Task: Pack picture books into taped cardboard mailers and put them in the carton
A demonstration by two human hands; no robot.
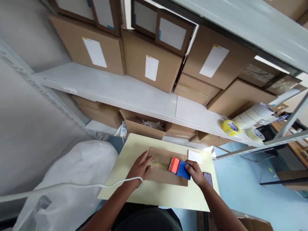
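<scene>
A flat cardboard box (160, 178) lies on a pale yellow table, with a strip of tape (157, 164) running along its middle. My left hand (141, 166) rests on the box's left end, its fingers stretched out and apart. In my right hand (194, 171) is a red and blue tape dispenser (178, 166), gripped by its blue end. The toothed red end of the dispenser sits over the tape strip, toward the right half of the box. My right palm is hidden from view.
On the table (166, 196) are a white card (194, 156) and a phone (208, 178). Behind stands a shelf (134, 90) with cartons and tape rolls (231, 127). A white cable (96, 185) crosses near my left wrist; a white plastic bag (79, 173) is at left.
</scene>
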